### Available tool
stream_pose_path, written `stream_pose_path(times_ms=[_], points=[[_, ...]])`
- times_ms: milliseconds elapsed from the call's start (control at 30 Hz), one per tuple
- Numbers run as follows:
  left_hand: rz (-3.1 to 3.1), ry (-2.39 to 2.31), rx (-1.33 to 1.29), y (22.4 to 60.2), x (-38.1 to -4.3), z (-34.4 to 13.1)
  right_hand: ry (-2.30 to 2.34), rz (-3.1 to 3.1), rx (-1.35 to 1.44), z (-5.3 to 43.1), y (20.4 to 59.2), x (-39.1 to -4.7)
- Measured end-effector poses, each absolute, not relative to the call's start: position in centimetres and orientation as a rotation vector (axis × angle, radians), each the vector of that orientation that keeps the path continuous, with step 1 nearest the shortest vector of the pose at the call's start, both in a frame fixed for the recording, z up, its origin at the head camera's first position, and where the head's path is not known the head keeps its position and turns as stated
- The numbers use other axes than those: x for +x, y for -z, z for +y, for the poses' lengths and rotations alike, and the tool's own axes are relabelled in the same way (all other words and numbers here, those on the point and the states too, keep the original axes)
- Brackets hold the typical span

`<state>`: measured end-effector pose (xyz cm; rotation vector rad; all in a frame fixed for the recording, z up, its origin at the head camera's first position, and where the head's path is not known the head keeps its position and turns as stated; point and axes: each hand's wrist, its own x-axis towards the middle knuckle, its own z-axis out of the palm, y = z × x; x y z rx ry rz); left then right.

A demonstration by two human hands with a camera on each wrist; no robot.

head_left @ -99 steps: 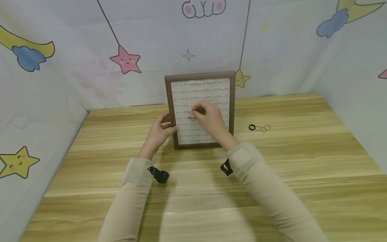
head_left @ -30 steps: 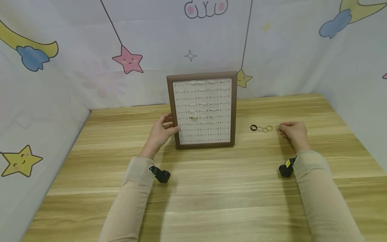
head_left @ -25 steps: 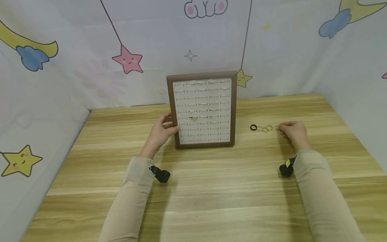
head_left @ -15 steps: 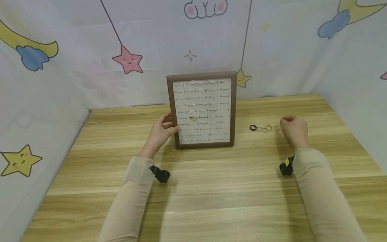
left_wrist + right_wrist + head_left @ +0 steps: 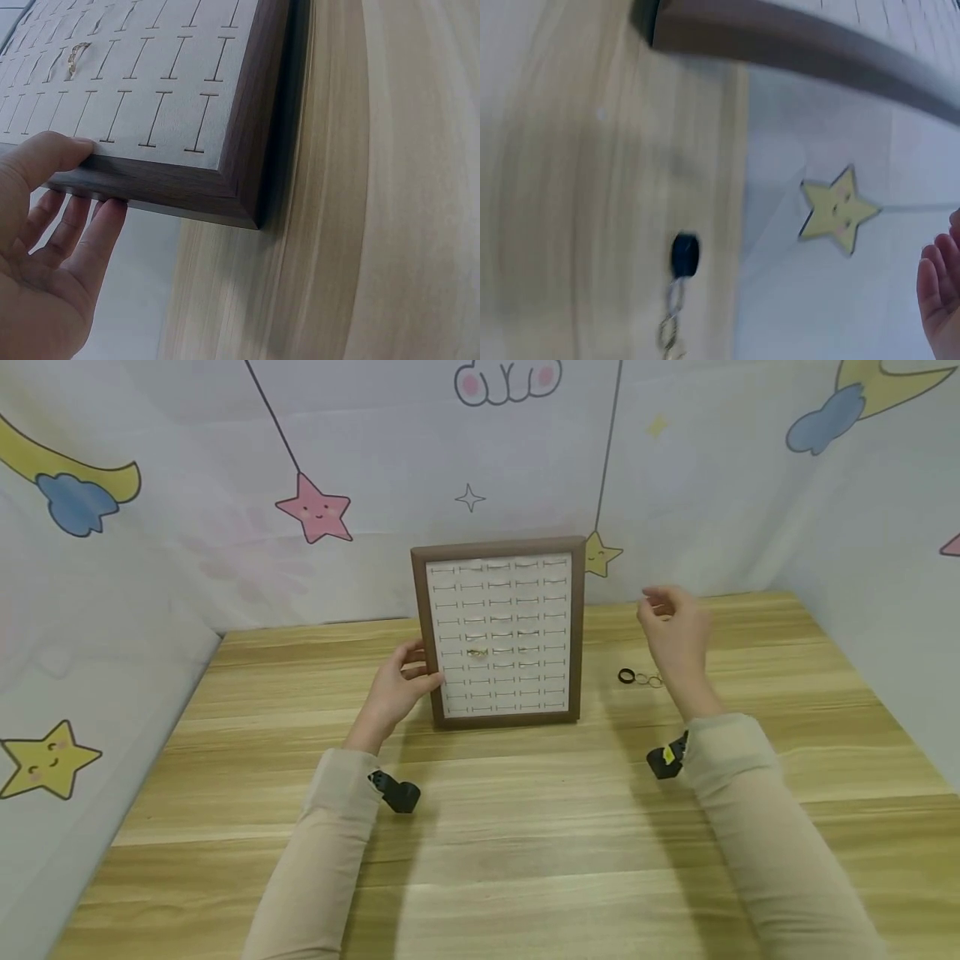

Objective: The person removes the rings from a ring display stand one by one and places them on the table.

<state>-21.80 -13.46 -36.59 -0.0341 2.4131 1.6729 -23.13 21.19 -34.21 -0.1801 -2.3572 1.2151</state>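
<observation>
A brown-framed ring display board (image 5: 503, 693) with rows of slits in white padding stands upright on the table. My left hand (image 5: 397, 683) grips its left side, thumb on the front edge and fingers behind, as the left wrist view shows. One gold ring (image 5: 76, 57) sits in a slit left of the middle. My right hand (image 5: 677, 631) is in the air right of the board, fingers loosely curled, with nothing visible in them. Beneath it on the table lie a black ring (image 5: 626, 676), a silver ring (image 5: 676, 295) and gold rings (image 5: 667, 330); the hand partly hides this row.
The wood-grain table (image 5: 480, 852) reaches back to a white cloth backdrop (image 5: 375, 577) printed with stars and moons. Cloth also lines both sides. Small black wrist cameras (image 5: 397, 793) hang at both cuffs.
Earlier my right hand was at a ring on the board, then set a ring down at the right end of the row. Now it has risen and moved left toward the board. The left hand stays.
</observation>
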Motion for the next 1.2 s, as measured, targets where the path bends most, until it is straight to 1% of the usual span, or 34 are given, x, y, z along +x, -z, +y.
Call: stream_pose_path(times_ms=[200,467,800,1200], points=[[2.413,-1.677,-0.033,36.5,-21.7,-13.5,-1.115,-2.323,0.148,17.1,33.1,-22.7],[2.432,-1.667,-0.024,36.3,-21.4,-13.4,-1.005,-2.411,0.443,12.3,32.7,-21.5],[2.424,-1.662,-0.042,36.8,-21.7,-13.6,-0.853,-2.653,0.619,8.7,33.8,-21.0],[2.433,-1.665,-0.033,36.8,-21.7,-13.5,-0.905,-2.664,0.614,6.7,34.6,-20.7]])
